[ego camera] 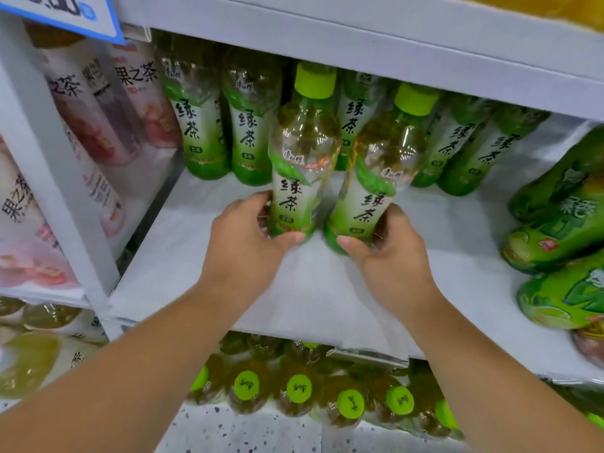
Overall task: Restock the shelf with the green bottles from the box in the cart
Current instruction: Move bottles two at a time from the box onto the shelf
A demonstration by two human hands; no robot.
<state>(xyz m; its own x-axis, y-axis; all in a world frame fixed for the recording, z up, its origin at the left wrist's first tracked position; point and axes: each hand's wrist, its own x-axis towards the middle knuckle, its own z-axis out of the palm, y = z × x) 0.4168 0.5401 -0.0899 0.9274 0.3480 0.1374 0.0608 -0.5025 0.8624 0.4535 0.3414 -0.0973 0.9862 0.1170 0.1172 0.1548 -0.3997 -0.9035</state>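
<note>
- Far to the left of the left grip, past a white upright post point(55, 178), pink-labelled bottles point(108, 103) stand in the neighbouring bay under a blue-edged price tag point(65, 14).
- Behind and to the left of the left grip, a back row of green bottles point(196, 119) stands upright at the rear of the white shelf point(310, 289).
- The left hand point(248, 243) is wrapped around the lower part of the left green bottle point(300, 158); the fingers curl behind the label and the thumb presses across the base at the front.
- That bottle stands upright with its base at the shelf surface, ahead of the back row, its green cap point(315, 80) reaching up near the shelf board above.
- Just beside it, nearly touching at the shoulders, the right green bottle point(376, 178) leans slightly to the right, with its cap point(415, 99) tilted away from the other bottle.
- The right hand point(392, 259) is clasped around the base of this bottle, thumb on the near side of the bottom and fingers round the far side.
- Whether the right bottle's base rests fully on the shelf cannot be told.
- Behind the right grip, the back row continues to the right.
- Well to the right of the right grip, green packaged bottles point(562, 223) lie on their sides, stacked at the shelf's edge.
- Below both grips, under the shelf's front lip, a lower row of green-capped bottles point(299, 389) shows its caps.
</note>
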